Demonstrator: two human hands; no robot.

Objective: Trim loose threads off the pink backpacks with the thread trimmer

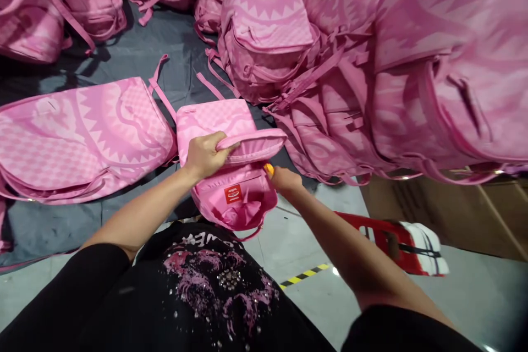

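Note:
A pink patterned backpack (231, 170) lies open in front of me, its lining with a red label (233, 194) showing. My left hand (205, 155) is closed on the backpack's lifted flap (256, 146), thumb on top. My right hand (284, 179), with a yellow-painted thumbnail, grips the bag's right edge just below the flap; its fingers are mostly hidden behind the fabric.
Many more pink backpacks surround it: a flat one (78, 137) at left, a tall heap (412, 66) at right, others along the back. They rest on a dark grey sheet (136, 49). A red stool (383, 236) and a yellow-black floor stripe (303, 275) are near my right arm.

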